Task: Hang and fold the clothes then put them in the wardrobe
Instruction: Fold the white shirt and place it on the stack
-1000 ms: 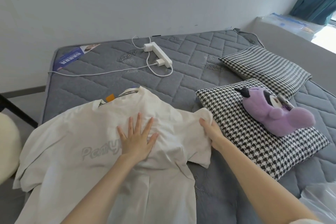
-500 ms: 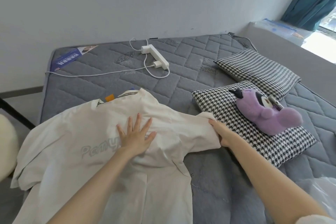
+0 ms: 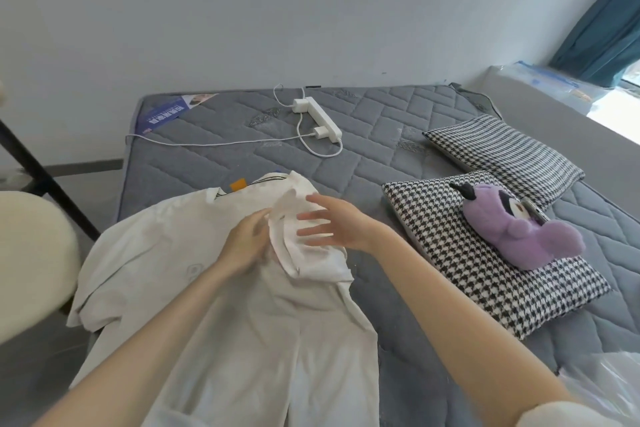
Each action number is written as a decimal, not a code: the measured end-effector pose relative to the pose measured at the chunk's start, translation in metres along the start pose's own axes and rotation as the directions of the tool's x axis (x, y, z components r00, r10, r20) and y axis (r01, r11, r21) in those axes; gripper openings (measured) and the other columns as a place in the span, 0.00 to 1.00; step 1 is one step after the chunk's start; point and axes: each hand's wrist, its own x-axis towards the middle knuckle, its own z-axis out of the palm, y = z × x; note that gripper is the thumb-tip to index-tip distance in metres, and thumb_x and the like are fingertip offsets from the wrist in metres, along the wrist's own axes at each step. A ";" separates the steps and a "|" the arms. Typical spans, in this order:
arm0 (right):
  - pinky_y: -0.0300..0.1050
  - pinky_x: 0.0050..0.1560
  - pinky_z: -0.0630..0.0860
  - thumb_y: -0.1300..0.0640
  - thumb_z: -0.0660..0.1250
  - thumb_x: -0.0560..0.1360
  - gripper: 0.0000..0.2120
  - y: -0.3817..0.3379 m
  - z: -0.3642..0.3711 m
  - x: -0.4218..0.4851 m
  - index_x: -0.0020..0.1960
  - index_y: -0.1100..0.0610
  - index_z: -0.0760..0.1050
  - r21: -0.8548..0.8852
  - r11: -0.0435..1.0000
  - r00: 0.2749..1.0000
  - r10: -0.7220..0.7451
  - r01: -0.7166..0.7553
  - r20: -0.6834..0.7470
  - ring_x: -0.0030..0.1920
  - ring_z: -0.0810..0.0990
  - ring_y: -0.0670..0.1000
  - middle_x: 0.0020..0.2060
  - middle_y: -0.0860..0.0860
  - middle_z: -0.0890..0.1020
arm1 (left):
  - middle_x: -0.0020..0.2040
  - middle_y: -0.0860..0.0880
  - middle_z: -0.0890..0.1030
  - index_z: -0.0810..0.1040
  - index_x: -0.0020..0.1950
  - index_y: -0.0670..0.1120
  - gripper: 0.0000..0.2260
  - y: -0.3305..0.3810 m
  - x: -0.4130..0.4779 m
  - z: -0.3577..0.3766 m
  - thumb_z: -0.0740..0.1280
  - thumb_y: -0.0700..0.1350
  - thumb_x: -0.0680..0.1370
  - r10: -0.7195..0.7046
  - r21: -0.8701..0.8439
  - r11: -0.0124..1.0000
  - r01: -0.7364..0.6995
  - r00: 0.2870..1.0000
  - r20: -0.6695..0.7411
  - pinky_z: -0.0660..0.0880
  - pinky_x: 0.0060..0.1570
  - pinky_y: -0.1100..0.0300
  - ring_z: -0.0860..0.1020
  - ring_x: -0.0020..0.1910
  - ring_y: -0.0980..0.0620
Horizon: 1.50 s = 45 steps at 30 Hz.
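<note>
A white shirt (image 3: 214, 305) lies spread on the grey quilted mattress (image 3: 398, 149), collar toward the wall. Its right sleeve (image 3: 311, 260) is folded inward over the chest. My left hand (image 3: 244, 244) lies on the middle of the shirt, fingertips at the edge of the folded sleeve. Just over that sleeve is my right hand (image 3: 334, 225), fingers straight and spread, holding nothing. The left sleeve lies flat toward the mattress's left edge.
Two houndstooth pillows lie at right, the near one (image 3: 450, 253) bearing a purple plush toy (image 3: 519, 232), the far one (image 3: 502, 146) behind it. A white power strip (image 3: 322, 118) with cables sits near the wall. A cream chair (image 3: 31, 260) stands left; a plastic bag (image 3: 606, 385) lies bottom right.
My right hand carried the right sleeve from beside the pillow inward over the chest and let go of it. My left hand shifted slightly right to the fold.
</note>
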 end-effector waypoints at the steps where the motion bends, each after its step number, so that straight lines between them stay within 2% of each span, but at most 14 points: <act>1: 0.53 0.51 0.81 0.50 0.63 0.80 0.15 0.001 0.001 0.001 0.63 0.56 0.74 -0.108 0.993 0.997 -0.047 0.041 -0.055 0.47 0.83 0.58 0.54 0.55 0.80 | 0.64 0.52 0.76 0.73 0.67 0.49 0.15 -0.001 0.000 -0.003 0.61 0.45 0.80 -0.060 -0.013 0.998 0.060 0.998 -0.017 0.68 0.63 0.57 0.73 0.64 0.50; 6: 0.42 0.42 0.78 0.65 0.59 0.77 0.11 0.033 -0.033 -0.001 0.54 0.55 0.77 -0.376 0.919 0.921 -0.244 0.120 -0.303 0.39 0.78 0.49 0.50 0.54 0.81 | 0.64 0.47 0.76 0.68 0.70 0.49 0.20 -0.002 -0.003 0.001 0.60 0.52 0.79 -0.273 0.018 0.962 0.273 0.962 -0.006 0.73 0.55 0.51 0.76 0.60 0.42; 9: 0.39 0.42 0.76 0.68 0.64 0.72 0.18 0.076 -0.056 -0.009 0.58 0.53 0.69 -0.581 0.813 0.960 -0.189 0.035 -0.207 0.44 0.76 0.47 0.54 0.54 0.78 | 0.58 0.50 0.78 0.71 0.65 0.47 0.22 0.007 -0.005 0.019 0.64 0.58 0.76 -0.282 0.027 0.959 0.282 0.959 0.015 0.73 0.54 0.54 0.77 0.57 0.46; 12: 0.41 0.47 0.77 0.69 0.68 0.70 0.26 0.115 -0.063 -0.012 0.61 0.50 0.63 -0.556 0.831 0.986 -0.110 0.020 -0.129 0.48 0.77 0.50 0.54 0.55 0.76 | 0.57 0.48 0.77 0.67 0.64 0.45 0.27 0.012 -0.007 0.036 0.69 0.58 0.72 -0.352 0.084 0.932 0.352 0.936 -0.013 0.71 0.47 0.55 0.76 0.56 0.45; 15: 0.37 0.42 0.73 0.66 0.68 0.72 0.18 0.137 -0.056 -0.009 0.52 0.48 0.67 -0.508 0.857 0.961 -0.206 0.084 -0.187 0.41 0.76 0.47 0.48 0.51 0.77 | 0.57 0.47 0.76 0.66 0.64 0.44 0.29 0.011 -0.008 0.042 0.72 0.55 0.70 -0.370 0.140 0.919 0.369 0.929 -0.020 0.70 0.41 0.56 0.76 0.56 0.43; 19: 0.34 0.33 0.67 0.59 0.71 0.70 0.08 0.138 -0.053 -0.016 0.44 0.53 0.72 -0.576 0.798 0.826 -0.438 0.176 -0.354 0.36 0.72 0.45 0.38 0.49 0.79 | 0.59 0.48 0.76 0.67 0.65 0.43 0.27 0.000 -0.008 0.040 0.74 0.49 0.71 -0.331 -0.006 0.943 0.331 0.943 0.011 0.74 0.55 0.51 0.75 0.59 0.44; 21: 0.36 0.31 0.65 0.60 0.70 0.70 0.08 0.137 -0.053 -0.029 0.40 0.53 0.70 -0.710 0.653 0.697 -0.638 0.264 -0.328 0.31 0.68 0.43 0.33 0.46 0.76 | 0.58 0.47 0.78 0.70 0.63 0.43 0.23 -0.003 -0.008 0.038 0.73 0.47 0.72 -0.312 -0.122 0.943 0.310 0.950 0.006 0.74 0.58 0.49 0.76 0.58 0.45; 24: 0.45 0.25 0.66 0.65 0.68 0.69 0.07 0.147 -0.048 -0.047 0.40 0.56 0.71 -0.968 0.170 0.531 -0.846 0.185 -0.047 0.26 0.69 0.51 0.31 0.48 0.74 | 0.55 0.48 0.79 0.72 0.57 0.45 0.17 -0.006 -0.008 0.035 0.73 0.45 0.73 -0.291 -0.197 0.937 0.288 0.957 0.014 0.75 0.54 0.53 0.78 0.56 0.46; 26: 0.44 0.23 0.66 0.63 0.66 0.73 0.03 0.158 -0.050 -0.050 0.45 0.56 0.75 -0.999 0.014 0.606 -0.795 0.040 0.013 0.27 0.74 0.53 0.34 0.49 0.77 | 0.56 0.48 0.78 0.71 0.59 0.45 0.18 -0.008 -0.010 0.034 0.73 0.44 0.73 -0.279 -0.185 0.941 0.284 0.959 0.053 0.75 0.55 0.53 0.77 0.56 0.47; 29: 0.45 0.34 0.70 0.53 0.54 0.82 0.11 0.173 -0.053 -0.044 0.56 0.51 0.74 -0.997 -0.054 0.793 -0.609 -0.057 -0.013 0.41 0.80 0.52 0.45 0.47 0.80 | 0.58 0.50 0.77 0.70 0.64 0.45 0.23 -0.009 -0.013 0.032 0.73 0.46 0.73 -0.245 -0.014 0.969 0.248 0.966 0.087 0.73 0.55 0.54 0.76 0.57 0.48; 34: 0.43 0.41 0.74 0.50 0.62 0.78 0.09 0.164 -0.057 -0.034 0.54 0.51 0.77 -0.994 0.048 0.758 -0.651 0.095 0.041 0.53 0.73 0.45 0.51 0.43 0.76 | 0.51 0.49 0.78 0.68 0.64 0.46 0.26 -0.008 -0.016 0.025 0.75 0.50 0.71 -0.224 0.105 0.971 0.217 0.973 0.055 0.74 0.49 0.54 0.78 0.52 0.45; 38: 0.47 0.45 0.75 0.57 0.65 0.76 0.04 0.161 -0.057 -0.029 0.49 0.56 0.74 -0.968 0.183 0.783 -0.622 0.169 0.019 0.50 0.75 0.49 0.47 0.48 0.77 | 0.47 0.49 0.78 0.68 0.56 0.44 0.27 -0.003 -0.018 0.021 0.78 0.52 0.66 -0.334 0.075 0.942 0.328 0.937 0.097 0.80 0.47 0.50 0.81 0.47 0.47; 43: 0.48 0.38 0.74 0.63 0.65 0.74 0.09 0.162 -0.049 -0.037 0.43 0.53 0.66 -0.823 0.500 0.628 -0.739 0.269 -0.244 0.36 0.75 0.50 0.35 0.50 0.76 | 0.47 0.42 0.84 0.80 0.50 0.40 0.12 -0.003 -0.024 0.023 0.74 0.45 0.72 -0.303 0.037 0.952 0.303 0.924 0.234 0.80 0.50 0.46 0.83 0.46 0.43; 45: 0.43 0.32 0.69 0.64 0.64 0.73 0.14 0.162 -0.045 -0.043 0.42 0.50 0.62 -0.808 0.518 0.548 -0.777 0.280 -0.308 0.30 0.68 0.48 0.29 0.48 0.72 | 0.47 0.38 0.83 0.79 0.52 0.34 0.13 -0.001 -0.024 0.025 0.72 0.43 0.74 -0.325 -0.073 0.934 0.351 0.916 0.236 0.79 0.51 0.43 0.83 0.43 0.42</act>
